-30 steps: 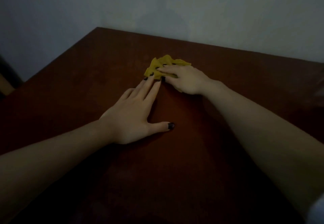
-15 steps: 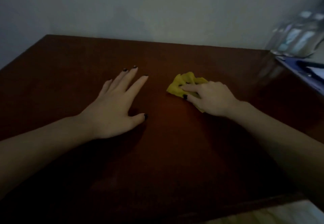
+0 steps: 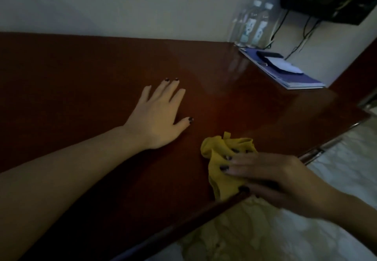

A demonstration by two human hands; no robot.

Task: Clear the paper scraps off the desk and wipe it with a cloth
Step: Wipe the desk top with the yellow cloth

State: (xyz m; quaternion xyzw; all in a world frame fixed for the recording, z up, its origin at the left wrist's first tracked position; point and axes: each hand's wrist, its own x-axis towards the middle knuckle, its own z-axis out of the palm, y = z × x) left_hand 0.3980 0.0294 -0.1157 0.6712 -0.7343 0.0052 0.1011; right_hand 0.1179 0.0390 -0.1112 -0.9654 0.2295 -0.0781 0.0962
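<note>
Cloth (image 3: pixel 221 166), yellow, bunched at the desk's (image 3: pixel 102 72) near edge, pressed flat under right hand (image 3: pixel 271 177), fingers laid over it. Left hand (image 3: pixel 158 117) mid-desk, palm down, fingers spread, holding nothing. No paper scraps visible; wiping under way. Far right corner: notebook (image 3: pixel 289 75), bottles (image 3: pixel 255 26), unwiped, I judge.

The desk (image 3: pixel 81 72) fills the left and centre of the frame, its far edge against the wall (image 3: pixel 122 1) along the top. The left hand (image 3: pixel 158 119) lies flat on the desk at centre; the right hand (image 3: pixel 269 181), lower right, presses on the cloth (image 3: pixel 221 164) at the desk's near edge, the cloth just left of it. In the upper right corner of the desk, bottles (image 3: pixel 254 26) stand by the wall with a notebook (image 3: pixel 289 72) in front of them.
</note>
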